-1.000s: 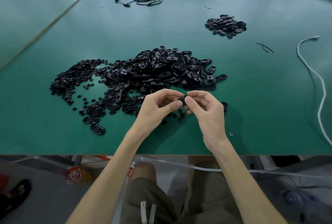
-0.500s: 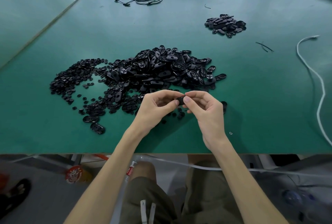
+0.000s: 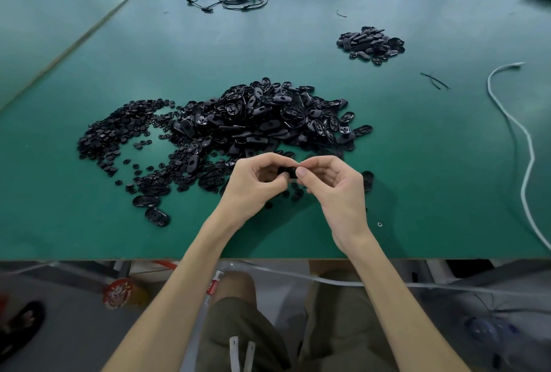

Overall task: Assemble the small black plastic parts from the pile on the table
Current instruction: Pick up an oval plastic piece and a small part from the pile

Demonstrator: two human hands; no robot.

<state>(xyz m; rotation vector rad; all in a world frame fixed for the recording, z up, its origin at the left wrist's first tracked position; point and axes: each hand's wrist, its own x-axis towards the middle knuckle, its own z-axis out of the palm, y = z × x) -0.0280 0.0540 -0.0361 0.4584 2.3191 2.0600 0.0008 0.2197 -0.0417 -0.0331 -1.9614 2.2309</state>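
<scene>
Pile [image 3: 256, 121] lies just beyond and left of left hand [image 3: 253, 184], which pinches a black part [image 3: 287, 173] at its fingertips. Right hand [image 3: 334, 187] pinches the same part from the other side. Likely mid press-fit; next needs an aligned, firm squeeze. Versus earlier: hands barely moved, part shows more.

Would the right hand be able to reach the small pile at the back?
Probably, with a stretch: only bare table lies between the right hand and the small pile, but it pinches a black part.
</scene>
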